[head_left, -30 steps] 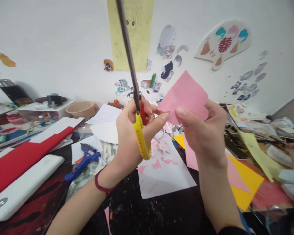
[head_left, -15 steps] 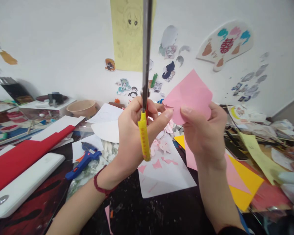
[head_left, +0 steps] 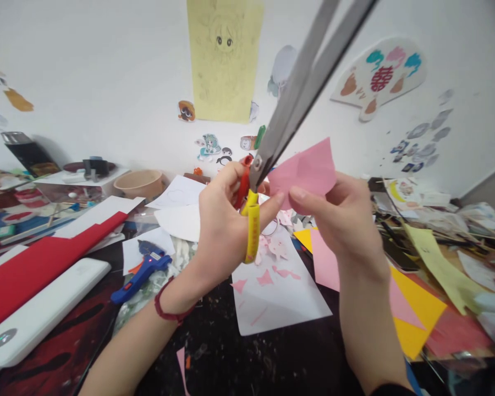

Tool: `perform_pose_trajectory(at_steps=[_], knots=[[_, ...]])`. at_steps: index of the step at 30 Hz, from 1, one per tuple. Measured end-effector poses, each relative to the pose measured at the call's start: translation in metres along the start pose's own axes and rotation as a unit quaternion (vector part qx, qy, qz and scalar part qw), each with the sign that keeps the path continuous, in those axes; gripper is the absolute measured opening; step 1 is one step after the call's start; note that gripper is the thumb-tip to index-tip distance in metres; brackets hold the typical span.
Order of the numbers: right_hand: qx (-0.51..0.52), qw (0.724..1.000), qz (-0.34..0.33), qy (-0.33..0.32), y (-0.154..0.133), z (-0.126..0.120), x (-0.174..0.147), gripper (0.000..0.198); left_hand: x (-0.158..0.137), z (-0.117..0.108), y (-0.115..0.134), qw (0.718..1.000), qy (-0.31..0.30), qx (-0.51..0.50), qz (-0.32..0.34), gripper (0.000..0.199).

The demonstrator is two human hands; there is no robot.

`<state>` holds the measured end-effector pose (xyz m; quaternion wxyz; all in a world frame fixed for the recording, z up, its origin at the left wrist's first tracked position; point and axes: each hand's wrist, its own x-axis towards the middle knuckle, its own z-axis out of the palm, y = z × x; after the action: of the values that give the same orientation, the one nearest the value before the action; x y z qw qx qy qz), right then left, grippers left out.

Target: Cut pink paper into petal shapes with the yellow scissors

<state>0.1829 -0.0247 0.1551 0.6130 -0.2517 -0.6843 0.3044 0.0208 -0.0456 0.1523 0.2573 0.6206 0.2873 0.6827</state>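
Observation:
My left hand (head_left: 220,225) is closed around the scissors (head_left: 286,115), which have one red and one yellow handle. Their long metal blades point up and right, slightly apart. The fingertips of that hand reach the lower left edge of a pink paper piece (head_left: 307,168). My right hand (head_left: 346,225) pinches this pink paper between thumb and fingers, in front of the wall. The paper looks tilted, and part of it is hidden behind my fingers. Beneath my hands, pink scraps (head_left: 265,277) lie on a white sheet (head_left: 282,311).
A blue glue gun (head_left: 142,275) and a white oblong device (head_left: 53,308) lie to the left, beside a red strip (head_left: 45,267). Yellow sheets (head_left: 421,308) and pink sheets are at the right. A clay-coloured bowl (head_left: 138,184) stands near the wall.
The scissors have swung from upright to leaning right, and their blades now show apart. The pink paper has tilted and dropped a little, with my right hand turning along with it.

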Motion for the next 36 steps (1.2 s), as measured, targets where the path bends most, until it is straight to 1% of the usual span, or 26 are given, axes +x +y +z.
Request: perform_pose_trajectory(at_steps=[3,6,9,11,13,17,20,22,24,25,27,30,32,34,36], knots=[[-0.035,0.998,0.018,-0.04,-0.004,-0.014,0.002,0.01,0.003,-0.003,-0.002,0.998,-0.044,0.039,-0.03,0.031],[-0.074,0.993,0.027,-0.084,-0.009,-0.024,0.001,0.011,0.004,-0.003,-0.004,0.993,-0.092,0.051,-0.054,0.027],[-0.14,0.984,0.03,-0.106,-0.013,-0.029,0.0,0.01,0.005,-0.005,-0.006,0.985,-0.142,0.086,-0.048,0.024],[-0.19,0.975,0.016,-0.112,-0.013,-0.03,0.001,0.007,0.006,-0.006,-0.007,0.977,-0.172,0.118,-0.045,0.023],[-0.222,0.967,0.002,-0.125,-0.01,-0.031,0.002,0.01,0.007,-0.008,-0.008,0.969,-0.196,0.145,-0.044,0.022],[-0.201,0.967,-0.019,-0.158,-0.003,-0.032,0.001,0.023,0.009,-0.011,-0.011,0.955,-0.234,0.182,-0.03,0.026],[-0.192,0.97,-0.039,-0.146,-0.002,-0.031,0.0,0.022,0.011,-0.011,-0.012,0.95,-0.239,0.2,-0.021,0.024],[-0.191,0.974,-0.04,-0.117,-0.005,-0.029,0.0,0.017,0.013,-0.011,-0.014,0.954,-0.211,0.211,-0.007,0.021],[-0.183,0.981,-0.033,-0.063,-0.007,-0.027,0.001,0.012,0.014,-0.01,-0.015,0.962,-0.148,0.229,0.025,0.022],[-0.174,0.984,-0.035,-0.023,-0.007,-0.025,0.002,0.008,0.015,-0.01,-0.015,0.961,-0.118,0.244,0.048,0.024],[-0.139,0.984,-0.071,0.081,-0.005,-0.023,0.006,0.001,0.014,-0.008,-0.016,0.949,-0.081,0.289,0.097,0.031],[-0.089,0.961,-0.154,0.21,0.0,-0.019,0.01,0.007,0.009,-0.002,-0.018,0.921,-0.064,0.358,0.137,0.044],[-0.069,0.946,-0.176,0.264,0.002,-0.017,0.011,0.009,0.004,0.004,-0.021,0.916,-0.061,0.37,0.143,0.051],[-0.053,0.93,-0.181,0.316,0.002,-0.013,0.011,0.011,-0.002,0.01,-0.024,0.917,-0.07,0.365,0.148,0.048],[-0.045,0.916,-0.188,0.352,0.002,-0.009,0.009,0.012,-0.006,0.015,-0.026,0.916,-0.068,0.361,0.16,0.041]])
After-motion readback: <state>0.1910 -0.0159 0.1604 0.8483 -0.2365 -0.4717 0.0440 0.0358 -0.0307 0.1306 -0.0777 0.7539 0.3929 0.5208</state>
